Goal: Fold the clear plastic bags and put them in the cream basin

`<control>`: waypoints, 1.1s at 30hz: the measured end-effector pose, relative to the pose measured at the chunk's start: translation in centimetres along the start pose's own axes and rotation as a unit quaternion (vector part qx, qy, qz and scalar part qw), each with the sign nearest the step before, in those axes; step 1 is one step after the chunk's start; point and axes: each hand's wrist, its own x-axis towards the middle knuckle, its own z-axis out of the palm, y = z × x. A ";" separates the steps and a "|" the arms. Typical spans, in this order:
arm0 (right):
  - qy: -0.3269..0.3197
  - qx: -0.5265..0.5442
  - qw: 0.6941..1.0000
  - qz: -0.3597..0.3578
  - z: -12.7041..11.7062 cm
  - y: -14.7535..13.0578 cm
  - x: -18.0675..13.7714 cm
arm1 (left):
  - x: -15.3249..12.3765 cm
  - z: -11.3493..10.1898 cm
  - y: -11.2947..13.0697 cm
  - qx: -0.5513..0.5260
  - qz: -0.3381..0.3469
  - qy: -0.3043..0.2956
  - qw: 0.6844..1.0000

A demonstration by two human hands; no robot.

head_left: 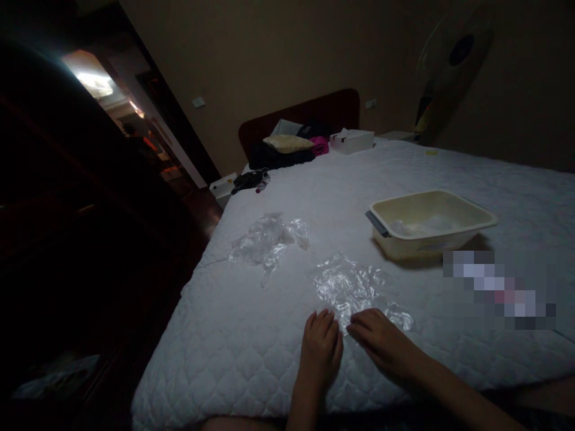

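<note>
A crumpled clear plastic bag (348,284) lies spread on the white quilted bed in front of me. At its near edge my left hand (321,344) is closed, its fingers curled down with the tips on the plastic. Just to the right, my right hand (381,341) is also closed, thumb and fingers pinched at the same edge. The fingertips of both hands are partly hidden. Farther left rests a second heap of clear plastic (269,239), which neither hand touches.
A cream plastic basin (431,244) with grey handles holds some clear plastic, right of the bags. A pixelated item (498,287) lies near it. Toward the headboard (305,114) are dark clothes, a pillow (287,143) and a white box (351,142). A fan (461,50) stands behind.
</note>
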 end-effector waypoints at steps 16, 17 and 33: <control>0.004 -0.045 0.997 -0.059 -0.6 0.0 0.1 | -0.2 -0.3 -0.1 -0.019 -0.005 -0.016 1.000; -0.006 -0.038 0.997 -0.062 -0.9 -0.2 0.0 | -0.2 -0.3 -0.1 -0.018 -0.005 -0.016 1.000; 0.100 -0.070 0.987 -0.109 1.2 -0.8 -0.8 | -0.1 -0.3 0.0 -0.005 0.002 0.015 1.000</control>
